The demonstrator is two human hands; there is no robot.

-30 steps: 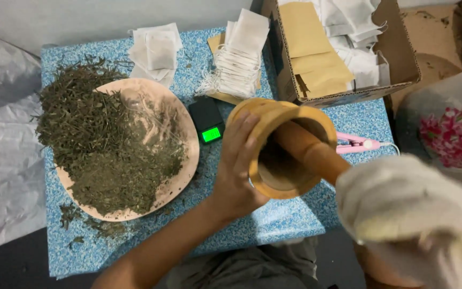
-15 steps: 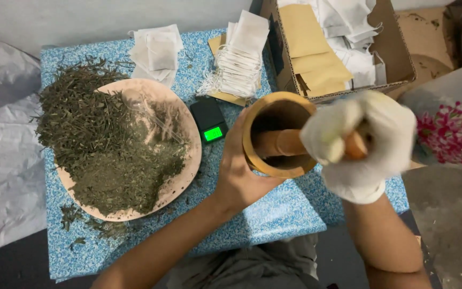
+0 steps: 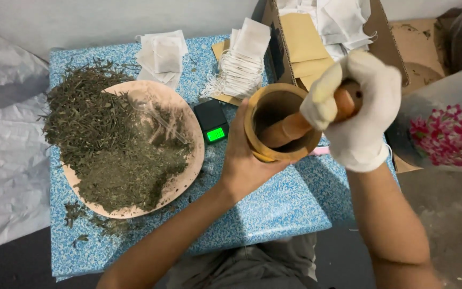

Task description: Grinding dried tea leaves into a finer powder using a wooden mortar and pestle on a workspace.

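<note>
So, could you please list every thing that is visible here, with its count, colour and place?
wooden mortar: one, tan, table centre-right
wooden pestle: one, brown, inside mortar
round flat tray: one, beige, table left
dried chopped herbs: one heap, green, on tray
small digital scale: one, black, beside tray
empty tea bags: two stacks, white, table rear
cardboard box: one, brown, rear right
speckled table: one, blue
left hand: bare, gripping mortar
right hand: white glove, gripping pestle

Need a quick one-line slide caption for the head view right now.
Left hand steadies a wooden mortar while the gloved right hand grips the pestle inside it, beside a plate of dried herbs.
</note>
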